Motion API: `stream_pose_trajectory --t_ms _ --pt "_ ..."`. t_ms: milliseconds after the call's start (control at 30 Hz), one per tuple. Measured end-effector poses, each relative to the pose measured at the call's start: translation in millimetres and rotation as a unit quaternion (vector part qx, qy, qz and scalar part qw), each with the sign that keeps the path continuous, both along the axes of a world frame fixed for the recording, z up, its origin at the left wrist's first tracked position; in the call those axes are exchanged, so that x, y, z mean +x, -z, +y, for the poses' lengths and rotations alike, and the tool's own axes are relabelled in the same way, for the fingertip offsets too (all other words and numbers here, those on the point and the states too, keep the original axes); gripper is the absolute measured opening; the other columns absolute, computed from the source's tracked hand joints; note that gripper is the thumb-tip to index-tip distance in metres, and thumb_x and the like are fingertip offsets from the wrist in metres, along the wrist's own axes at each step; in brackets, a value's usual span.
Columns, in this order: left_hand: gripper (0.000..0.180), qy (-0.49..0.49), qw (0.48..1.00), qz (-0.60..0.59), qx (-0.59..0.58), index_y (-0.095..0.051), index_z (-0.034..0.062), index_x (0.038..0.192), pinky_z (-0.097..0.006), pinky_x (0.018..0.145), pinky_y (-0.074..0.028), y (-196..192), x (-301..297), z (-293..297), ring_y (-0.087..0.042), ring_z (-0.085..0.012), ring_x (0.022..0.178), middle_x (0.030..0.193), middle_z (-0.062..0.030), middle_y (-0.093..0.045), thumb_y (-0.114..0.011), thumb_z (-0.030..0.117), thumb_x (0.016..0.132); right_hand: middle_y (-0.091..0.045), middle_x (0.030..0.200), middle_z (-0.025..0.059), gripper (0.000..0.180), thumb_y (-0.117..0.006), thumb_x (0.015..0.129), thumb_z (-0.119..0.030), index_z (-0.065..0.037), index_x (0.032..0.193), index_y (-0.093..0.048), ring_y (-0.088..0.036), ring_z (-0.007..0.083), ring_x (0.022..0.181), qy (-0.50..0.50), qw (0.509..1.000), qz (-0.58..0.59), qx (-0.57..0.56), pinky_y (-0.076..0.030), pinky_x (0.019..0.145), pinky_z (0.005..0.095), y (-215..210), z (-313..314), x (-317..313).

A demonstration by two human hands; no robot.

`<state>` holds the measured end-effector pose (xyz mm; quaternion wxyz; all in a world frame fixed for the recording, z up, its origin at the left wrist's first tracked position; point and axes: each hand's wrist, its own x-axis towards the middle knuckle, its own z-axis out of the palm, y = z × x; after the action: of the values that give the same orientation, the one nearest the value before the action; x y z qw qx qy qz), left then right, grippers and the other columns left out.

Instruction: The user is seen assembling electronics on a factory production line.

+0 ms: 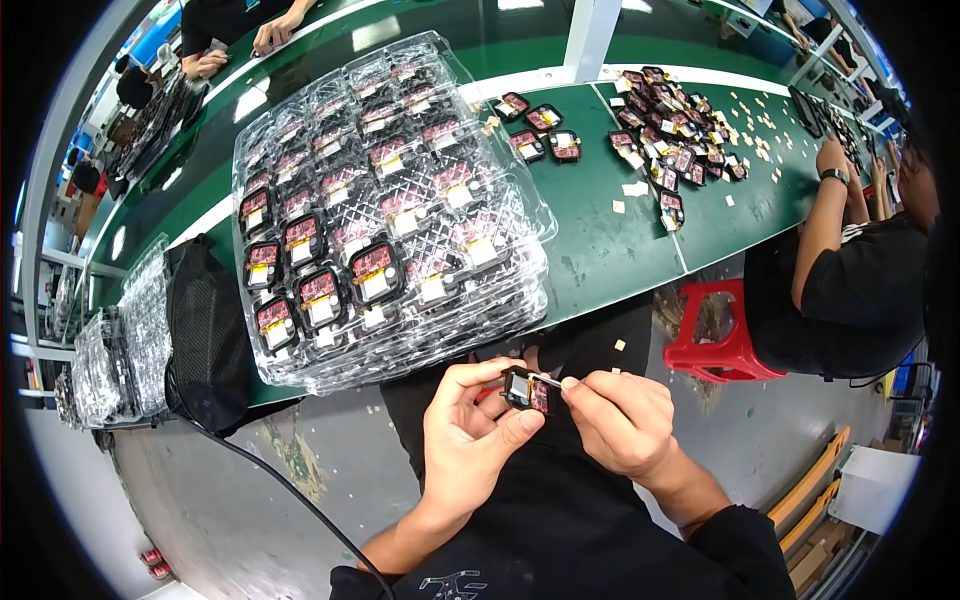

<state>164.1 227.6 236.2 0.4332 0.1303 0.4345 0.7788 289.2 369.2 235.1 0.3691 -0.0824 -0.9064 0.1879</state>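
Observation:
My left hand [462,440] pinches a small black device housing [530,392] between thumb and fingers, over my lap in front of the bench. Part of a red circuit board and a pale grey square show inside it. My right hand [628,425] is closed on a thin, light-coloured tool [546,378], its tip reaching the housing's upper edge. Too little of the tool shows to tell its kind. Ahead on the left, stacked clear plastic trays [535,215] carry many similar housings, several [320,298] lying in the top tray's front pockets.
Loose housings [565,147] lie on the green bench [600,255] right of the trays; a larger heap [680,135] and scattered pale squares are farther right. A co-worker [860,250] sits at right near a red stool [715,335]. A black mesh bag [208,335] and black cable [290,490] are at left.

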Motion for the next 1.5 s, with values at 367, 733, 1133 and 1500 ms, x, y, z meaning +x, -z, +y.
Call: stream_pose_trajectory --t_ms 367,733,1133,1500 --pt "0.050 -0.004 1.000 -0.007 0.018 -0.054 0.0005 0.127 -0.040 0.105 -0.055 5 2 0 -0.064 -0.0280 0.122 0.132 -0.0161 -0.059 -0.078 -0.011 0.085 -0.068 0.082 0.0082 0.024 -0.083 0.072 0.005 -0.001 0.093 -0.073 -0.065 0.0216 0.059 0.022 0.998 0.011 -0.062 -0.050 0.051 0.0306 2 -2 -1" --pt "0.051 0.000 1.000 0.001 0.010 -0.053 0.0014 0.127 -0.041 0.106 -0.054 4 2 -2 -0.063 -0.0297 0.124 0.133 -0.0163 -0.058 -0.078 -0.011 0.085 -0.068 0.082 0.0083 0.019 -0.083 0.075 0.002 -0.002 0.091 -0.074 -0.065 0.0200 0.059 0.029 0.993 0.000 -0.111 -0.050 0.052 0.0291 1 -4 2" --pt "0.054 -0.001 0.999 0.031 0.035 -0.055 0.0002 0.128 -0.041 0.105 -0.056 8 7 0 -0.061 -0.0308 0.128 0.139 -0.0197 -0.054 -0.073 -0.021 0.082 -0.068 0.087 0.0100 0.023 -0.081 0.073 0.001 0.001 0.095 -0.075 -0.068 0.0216 0.064 0.018 0.999 -0.003 -0.044 -0.055 0.054 0.0307 4 -6 5" --pt "0.056 0.016 0.985 0.141 0.097 -0.053 -0.0002 0.123 -0.043 0.099 -0.059 -15 -19 -13 -0.062 -0.0363 0.125 0.134 -0.0283 -0.056 -0.080 -0.019 0.077 -0.067 0.096 0.0156 0.019 -0.076 0.086 0.003 0.002 0.103 -0.069 -0.069 0.0287 0.075 0.086 0.984 0.017 -0.157 -0.056 0.063 0.0356 -4 46 -8"
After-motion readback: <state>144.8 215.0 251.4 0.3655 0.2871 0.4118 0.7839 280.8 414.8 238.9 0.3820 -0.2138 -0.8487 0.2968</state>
